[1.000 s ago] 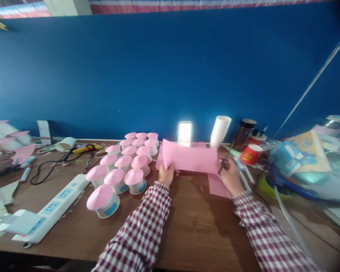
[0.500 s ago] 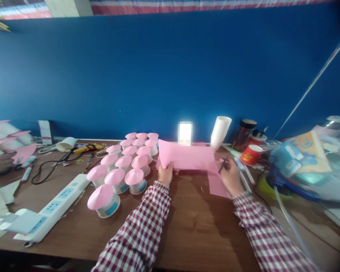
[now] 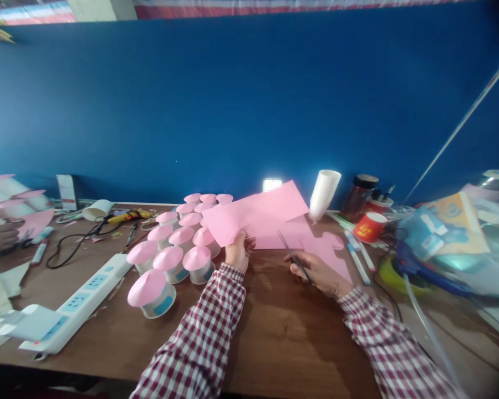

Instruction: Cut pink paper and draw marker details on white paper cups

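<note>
My left hand (image 3: 238, 252) pinches the near edge of a long pink paper sheet (image 3: 258, 211), raised off the table and tilted up to the right. In my right hand (image 3: 318, 271) is a pair of scissors (image 3: 291, 257), its blades pointing up and left, just short of the paper. Under the held sheet lies more pink paper (image 3: 289, 235), and a cut pink piece (image 3: 328, 255) rests beside it on the right. Several paper cups with pink cone tops (image 3: 182, 235) stand in rows left of my left hand.
A white power strip (image 3: 81, 302) lies at the left, near a yellow-handled tool (image 3: 128, 216). Stacked white cups (image 3: 324, 194), a red cup (image 3: 370, 226) and markers (image 3: 357, 257) are at the right. Another person's hand (image 3: 0, 238) shows at the far left.
My left hand has lifted the pink sheet and tilted it, its right end rising. My right hand, with the scissors, has moved left and nearer to me, away from the cut piece.
</note>
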Tool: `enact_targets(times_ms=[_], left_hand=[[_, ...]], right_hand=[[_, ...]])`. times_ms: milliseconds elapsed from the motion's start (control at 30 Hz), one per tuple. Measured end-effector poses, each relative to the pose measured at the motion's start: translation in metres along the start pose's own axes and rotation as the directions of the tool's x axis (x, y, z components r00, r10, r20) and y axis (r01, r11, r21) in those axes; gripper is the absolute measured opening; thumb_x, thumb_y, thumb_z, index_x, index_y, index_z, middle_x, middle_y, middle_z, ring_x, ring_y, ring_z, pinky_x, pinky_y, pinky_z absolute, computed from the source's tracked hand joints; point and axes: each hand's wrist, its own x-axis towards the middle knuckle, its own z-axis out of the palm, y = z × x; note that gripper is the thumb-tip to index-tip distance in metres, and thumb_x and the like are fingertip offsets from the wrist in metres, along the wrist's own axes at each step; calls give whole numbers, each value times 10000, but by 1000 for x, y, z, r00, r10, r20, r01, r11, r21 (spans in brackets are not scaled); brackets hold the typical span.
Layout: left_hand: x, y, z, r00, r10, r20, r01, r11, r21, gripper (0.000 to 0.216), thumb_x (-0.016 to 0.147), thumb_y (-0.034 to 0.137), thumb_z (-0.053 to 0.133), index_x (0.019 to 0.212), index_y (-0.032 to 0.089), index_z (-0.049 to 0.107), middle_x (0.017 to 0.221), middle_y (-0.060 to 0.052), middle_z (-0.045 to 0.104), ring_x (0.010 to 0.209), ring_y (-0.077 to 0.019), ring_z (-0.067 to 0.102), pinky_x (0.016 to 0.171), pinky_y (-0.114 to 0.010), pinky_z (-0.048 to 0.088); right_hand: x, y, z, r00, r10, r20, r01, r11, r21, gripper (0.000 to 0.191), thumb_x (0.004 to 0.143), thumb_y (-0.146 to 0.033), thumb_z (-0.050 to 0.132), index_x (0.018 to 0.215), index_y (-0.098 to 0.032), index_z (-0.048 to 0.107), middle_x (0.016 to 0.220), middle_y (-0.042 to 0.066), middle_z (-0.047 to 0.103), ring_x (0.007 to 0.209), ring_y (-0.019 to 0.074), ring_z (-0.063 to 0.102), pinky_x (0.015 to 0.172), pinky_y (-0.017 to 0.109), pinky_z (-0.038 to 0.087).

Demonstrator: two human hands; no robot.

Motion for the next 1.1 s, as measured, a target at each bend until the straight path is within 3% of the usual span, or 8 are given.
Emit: enact_targets(times_ms=[133,300,700,1100], left_hand=[[-3,-3,1,1000,-18,1,18,1000,-20,46,871,106,578,857,139,548,636,47,564,503,-70,605,477,-164,480],[-10,-8,5,999,-42,1,42,999,31,81,858,108,609,830,138,540,624,48,565,491,-68,596,471,-164,478],[-18,-17,8,994,-94,62,83,985,154,113,839,132,663,853,126,551,640,30,586,505,-72,601,459,-166,484],[-18,-18,8,992,-107,59,96,981,169,31,896,103,574,867,105,562,597,16,601,480,-77,591,446,-167,483]], right_hand=[[3,0,2,996,-14,-87,13,1000,-9,488,812,-568,664,1082,-172,572,717,-41,475,592,88,450,500,214,348],[4,0,0,993,-42,-111,40,999,-17,509,818,-592,645,1082,-164,575,748,-24,495,640,113,509,557,248,432],[3,-10,2,978,-58,-200,71,996,57,498,732,-631,709,944,-192,604,715,-32,477,617,110,460,505,243,473],[6,-4,-2,949,-160,-271,134,984,-115,488,740,-645,679,831,-168,629,677,-3,560,613,129,502,557,271,462]])
